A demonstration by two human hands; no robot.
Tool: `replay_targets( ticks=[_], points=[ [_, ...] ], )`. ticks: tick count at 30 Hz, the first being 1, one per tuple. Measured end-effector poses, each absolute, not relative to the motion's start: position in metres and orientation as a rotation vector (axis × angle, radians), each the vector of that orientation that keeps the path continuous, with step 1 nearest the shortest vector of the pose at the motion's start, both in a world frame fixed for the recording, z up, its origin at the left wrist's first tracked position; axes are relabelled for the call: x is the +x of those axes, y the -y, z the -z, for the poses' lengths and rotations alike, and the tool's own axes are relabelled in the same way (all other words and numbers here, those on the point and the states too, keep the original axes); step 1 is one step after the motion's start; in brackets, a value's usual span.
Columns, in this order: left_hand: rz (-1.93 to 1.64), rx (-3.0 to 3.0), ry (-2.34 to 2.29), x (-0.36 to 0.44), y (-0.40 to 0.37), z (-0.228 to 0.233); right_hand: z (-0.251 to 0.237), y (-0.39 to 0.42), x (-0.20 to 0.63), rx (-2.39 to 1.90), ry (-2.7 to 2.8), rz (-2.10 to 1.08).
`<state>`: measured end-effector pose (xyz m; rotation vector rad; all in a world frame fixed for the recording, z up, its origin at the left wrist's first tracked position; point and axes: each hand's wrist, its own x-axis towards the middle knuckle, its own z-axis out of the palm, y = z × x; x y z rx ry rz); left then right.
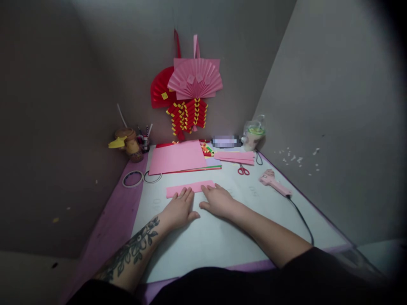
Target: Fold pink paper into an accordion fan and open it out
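I look down on a white table (203, 245) with a purple edge. Lying on it: a pink paper strip (197, 187) under both of my hands, a stack of coloured paper sheets (178, 159), further pink strips (235, 157), red scissors (243, 170), a pink glue gun (274, 182) with its black cord (302, 220), two tape rolls (132, 178), a brown jar (132, 146) and a plastic bag (254, 133).

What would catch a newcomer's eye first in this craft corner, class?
The pink paper fan and red fan hanging on the back wall stand out most. Below, the left hand and right hand press on a pink paper strip lying on the white table.
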<state>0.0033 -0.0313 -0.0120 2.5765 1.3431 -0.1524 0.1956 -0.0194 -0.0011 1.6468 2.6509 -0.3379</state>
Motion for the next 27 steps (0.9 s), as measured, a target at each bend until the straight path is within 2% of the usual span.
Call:
replay_targets(
  ticks=[11, 20, 27],
  points=[
    [0.228, 2.576, -1.364, 0.002, 0.034, 0.003, -0.018, 0.020, 0.200, 1.795, -2.414, 0.171],
    [0.540, 2.427, -1.864, 0.011, 0.047, -0.030, -0.016, 0.021, 0.206, 1.817, -2.400, 0.170],
    [0.635, 2.357, -1.886, 0.008, 0.039, -0.043, -0.017, 0.020, 0.206, 1.836, -2.363, 0.215]
  ],
)
